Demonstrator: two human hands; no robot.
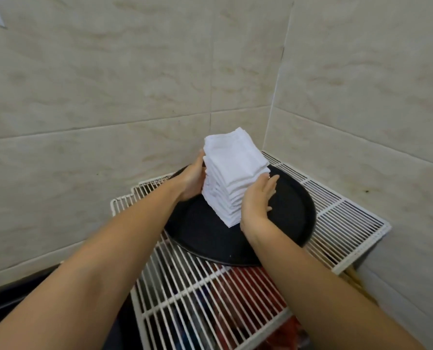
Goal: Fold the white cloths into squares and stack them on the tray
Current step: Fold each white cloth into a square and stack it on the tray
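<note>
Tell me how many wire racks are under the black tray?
2 that I can see. One wire rack lies under the black tray against the corner walls; the other wire rack sits nearer the camera, below the arms. More may be hidden beneath.

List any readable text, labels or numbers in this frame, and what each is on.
None readable.
Red and dark packaging under the wire rack: any print too blurred and barred to read.
Stack of white cloths, black tray, tiled wall: no markings visible.
</note>
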